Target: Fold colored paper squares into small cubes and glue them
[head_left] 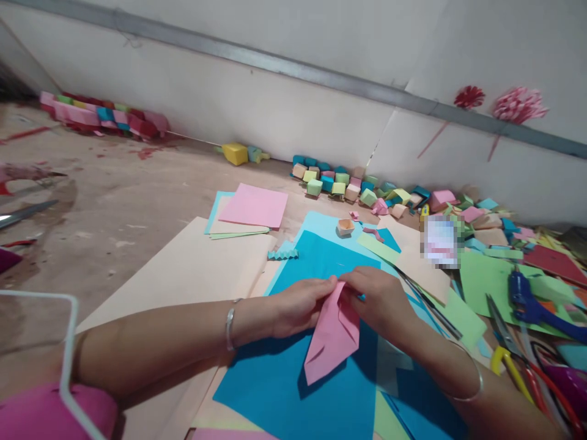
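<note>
A folded piece of pink paper (331, 342) hangs between my two hands, its far end pinched and its pointed flaps toward me. My left hand (293, 307) grips its upper left edge between thumb and fingers. On the other side my right hand (380, 299) is closed on the upper right edge, fingers bent over the paper. Beneath lies a large sheet of blue paper (261, 379). Just beyond my left hand rests a zigzag-folded teal strip (283, 254). A small pale paper box (345, 228) stands farther back, past both hands.
Scissors (502, 330) and a blue glue gun (523, 293) lie at the right. Pink square sheets (254, 206) are stacked at the back left of the blue paper. Several folded paper cubes (314, 187) line the wall. Paper flowers (518, 105) stick up behind a metal rail.
</note>
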{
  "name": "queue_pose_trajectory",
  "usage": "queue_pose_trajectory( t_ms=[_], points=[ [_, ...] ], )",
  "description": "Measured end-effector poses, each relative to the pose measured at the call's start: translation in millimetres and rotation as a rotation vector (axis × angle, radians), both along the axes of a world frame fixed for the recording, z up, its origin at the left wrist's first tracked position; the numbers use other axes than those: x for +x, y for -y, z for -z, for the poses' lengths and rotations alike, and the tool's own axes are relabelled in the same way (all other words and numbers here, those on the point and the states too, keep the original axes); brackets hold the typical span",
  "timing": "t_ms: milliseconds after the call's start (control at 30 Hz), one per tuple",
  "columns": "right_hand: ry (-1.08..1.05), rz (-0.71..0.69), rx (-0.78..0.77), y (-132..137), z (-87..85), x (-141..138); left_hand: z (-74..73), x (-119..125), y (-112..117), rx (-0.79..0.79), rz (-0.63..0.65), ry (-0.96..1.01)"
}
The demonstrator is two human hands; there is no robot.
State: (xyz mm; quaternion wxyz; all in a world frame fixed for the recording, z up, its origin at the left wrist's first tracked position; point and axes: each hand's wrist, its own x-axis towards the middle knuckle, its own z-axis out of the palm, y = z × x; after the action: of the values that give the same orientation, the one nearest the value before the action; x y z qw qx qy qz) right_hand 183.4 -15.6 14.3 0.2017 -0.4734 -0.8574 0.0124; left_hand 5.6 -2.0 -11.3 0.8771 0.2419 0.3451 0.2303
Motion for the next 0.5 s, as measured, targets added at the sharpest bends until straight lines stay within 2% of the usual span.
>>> queue_pose_trajectory(
  t_ms=[67,233,400,500],
  points=[
    [0.014,-0.036,-0.004,0.5,0.2,1.0,-0.2,-0.4,2.7,0.016,0.028,-0.045],
    [-0.019,-0.067,-0.002,-0.7,-1.5,1.2,-1.1,0.0,3.3,0.000,0.058,0.009],
    [0.136,-0.071,-0.103,-2.5,-0.1,0.8,-1.3,-1.6,4.9,0.040,0.071,-0.062],
    [0.177,-0.065,-0.100,-3.2,4.0,3.6,-4.8,-3.6,3.1,0.004,0.127,-0.066]
  ],
)
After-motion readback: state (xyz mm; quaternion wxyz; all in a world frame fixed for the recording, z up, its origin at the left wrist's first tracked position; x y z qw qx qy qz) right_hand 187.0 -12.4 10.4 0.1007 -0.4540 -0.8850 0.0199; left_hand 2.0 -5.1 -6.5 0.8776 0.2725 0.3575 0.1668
